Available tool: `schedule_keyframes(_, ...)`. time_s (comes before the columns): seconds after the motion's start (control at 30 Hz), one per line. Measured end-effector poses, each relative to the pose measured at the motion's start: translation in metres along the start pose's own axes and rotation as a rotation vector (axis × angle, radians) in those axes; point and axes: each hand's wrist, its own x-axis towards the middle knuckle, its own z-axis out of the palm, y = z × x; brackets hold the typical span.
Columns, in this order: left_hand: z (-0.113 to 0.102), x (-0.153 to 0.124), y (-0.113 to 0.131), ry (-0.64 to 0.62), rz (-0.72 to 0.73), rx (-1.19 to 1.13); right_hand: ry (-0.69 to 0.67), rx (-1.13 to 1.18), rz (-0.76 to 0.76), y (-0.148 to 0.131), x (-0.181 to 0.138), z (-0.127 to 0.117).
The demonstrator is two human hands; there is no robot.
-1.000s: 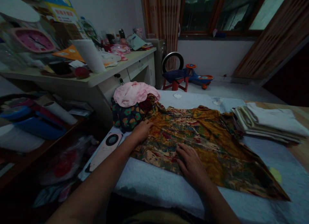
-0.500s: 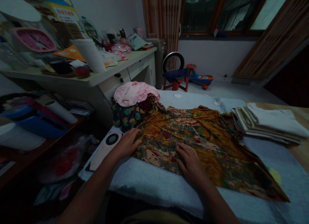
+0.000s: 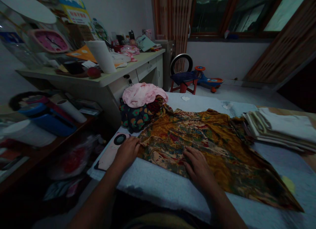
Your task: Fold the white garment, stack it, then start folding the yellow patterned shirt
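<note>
A gold-brown patterned garment (image 3: 212,143) lies spread over a pale blue cloth cover (image 3: 158,179), with creases across it. At its left edge my left hand (image 3: 128,151) has the fingers closed on the fabric. My right hand (image 3: 197,161) rests flat on the near part of the garment, fingers stretched out. Beside my left wrist lies a pale pink flat case with a dark round window (image 3: 108,155), partly covered by the hand. Beyond the garment's left end sits a heap of a pink cloth (image 3: 143,94) over a dark patterned cloth (image 3: 135,117).
A stack of folded clothes (image 3: 281,130) stands at the right. To the left is a desk (image 3: 133,66) with a paper roll (image 3: 102,56) and a pink clock (image 3: 50,41). Below it, a shelf (image 3: 84,125) holds containers. A red stool (image 3: 184,86) and a ride-on toy (image 3: 209,81) stand behind.
My left hand has drawn back to the left over the garment's edge, and its fingers have closed on the fabric. My right hand stays flat. The view has turned slightly left.
</note>
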Motion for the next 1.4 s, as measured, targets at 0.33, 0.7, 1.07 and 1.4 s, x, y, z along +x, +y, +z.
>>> schedule_keyframes(0.33,-0.003,0.007,0.018,0.007,-0.402,0.123,0.003,-0.008,-0.011,0.002,-0.001,0.002)
schedule_keyframes(0.7,0.012,0.005,0.009,0.072,-0.296,0.205,-0.078,-0.019,0.003,-0.001,0.001,-0.004)
schedule_keyframes(1.07,0.020,0.029,0.052,0.035,0.222,-0.043,-0.212,-0.053,0.062,-0.025,0.066,-0.017)
schedule_keyframes(1.4,0.014,0.044,0.052,-0.046,0.323,-0.220,-0.066,-0.040,0.009,-0.024,0.072,0.011)
